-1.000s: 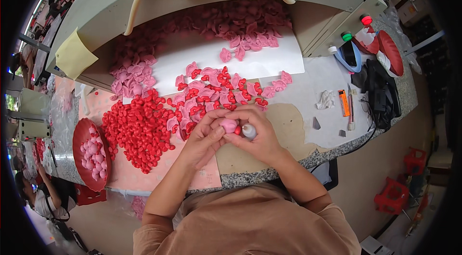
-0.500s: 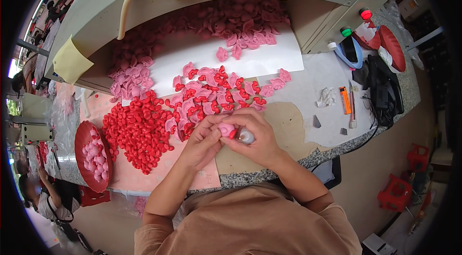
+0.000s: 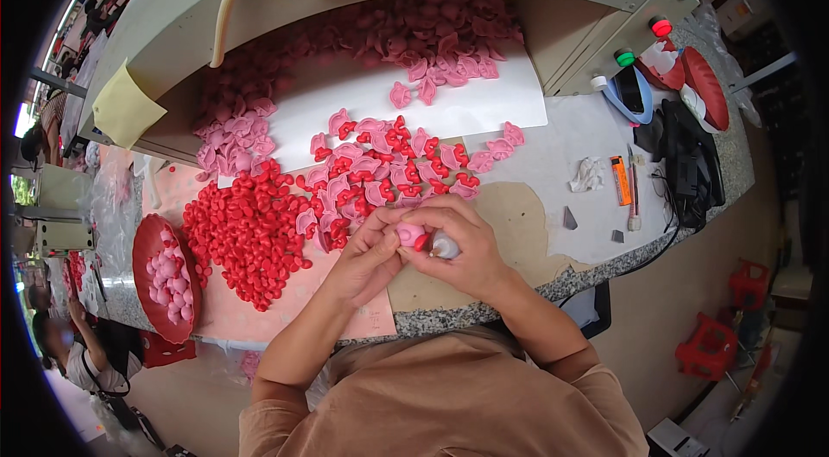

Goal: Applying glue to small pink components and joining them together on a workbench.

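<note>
Above the table's near edge, my left hand pinches a small pink moulded piece with a red part at its right end. My right hand meets it there, its fingertips at the same piece. Tucked in the right palm is a small whitish squeeze bottle with a narrow tip pointing toward the red part. Just beyond the hands lie many pink pieces joined with red parts. Left of them spreads a heap of loose glossy red pieces. My fingers partly hide the pink piece.
A pale cabinet arches over a heap of pink pieces. At left stands a red bowl of pink balls. On the right lie an orange packet, a brush, crumpled tissue and a blue tray. Another person sits far left.
The pink piece has turned slightly between my fingers, and the bottle's tip now shows beside the red part. Both hands stay in nearly the same place.
</note>
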### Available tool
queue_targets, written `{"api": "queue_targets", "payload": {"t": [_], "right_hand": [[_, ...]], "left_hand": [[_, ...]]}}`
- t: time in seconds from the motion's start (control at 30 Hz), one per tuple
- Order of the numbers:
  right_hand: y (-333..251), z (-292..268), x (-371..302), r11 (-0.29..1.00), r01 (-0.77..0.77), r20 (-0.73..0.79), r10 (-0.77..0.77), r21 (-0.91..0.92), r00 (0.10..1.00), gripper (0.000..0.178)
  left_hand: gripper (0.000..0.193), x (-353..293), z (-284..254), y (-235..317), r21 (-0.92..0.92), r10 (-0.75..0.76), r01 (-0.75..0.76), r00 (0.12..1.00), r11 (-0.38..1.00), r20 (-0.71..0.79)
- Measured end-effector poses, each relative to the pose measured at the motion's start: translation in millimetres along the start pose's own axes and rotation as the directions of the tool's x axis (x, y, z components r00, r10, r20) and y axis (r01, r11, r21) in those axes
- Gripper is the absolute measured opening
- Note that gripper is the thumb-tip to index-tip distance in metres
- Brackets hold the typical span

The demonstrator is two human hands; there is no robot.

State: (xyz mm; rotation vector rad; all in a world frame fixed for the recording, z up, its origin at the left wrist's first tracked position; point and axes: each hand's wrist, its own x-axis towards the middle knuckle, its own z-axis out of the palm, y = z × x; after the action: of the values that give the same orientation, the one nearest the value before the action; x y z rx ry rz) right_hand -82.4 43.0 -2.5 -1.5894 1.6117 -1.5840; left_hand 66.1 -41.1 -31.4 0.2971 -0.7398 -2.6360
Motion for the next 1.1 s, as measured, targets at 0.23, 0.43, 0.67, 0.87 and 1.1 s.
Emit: {"api": "queue_targets", "payload": {"t": [0.23,0.43,0.67,0.87,1.1], "right_hand": [[0.0,-0.9,0.6,1.000,0.010,-0.011,-0.010,0.000,1.000,0.037],[-5.7,-3.3,4.5,1.000,0.003,0.056,-0.002,-0.016,0.998,0.053],[-10.4,0.1,1.4,0.986,-0.156,0.110,0.148,0.062,0.983,0.059],[-1.4,1.5,-1.6,0.985,-0.158,0.095,0.151,0.068,0.984,0.052],[2.7,10.8,3.7,0.971,-0.185,0.093,0.173,0.151,0.981,0.047]], "left_hand": [[0.026,1.2,1.9,-0.1,0.010,-0.003,0.003,1.000,1.000,0.019],[0.033,4.9,11.5,6.6,0.004,-0.009,0.009,0.996,1.000,-0.084],[0.039,2.2,16.8,5.6,-0.025,0.009,-0.014,0.984,1.000,-0.180],[0.037,3.4,17.7,4.2,0.004,0.010,-0.009,0.973,1.000,-0.231],[0.035,1.0,11.3,12.8,0.002,-0.029,0.030,0.986,1.000,-0.164]]}}
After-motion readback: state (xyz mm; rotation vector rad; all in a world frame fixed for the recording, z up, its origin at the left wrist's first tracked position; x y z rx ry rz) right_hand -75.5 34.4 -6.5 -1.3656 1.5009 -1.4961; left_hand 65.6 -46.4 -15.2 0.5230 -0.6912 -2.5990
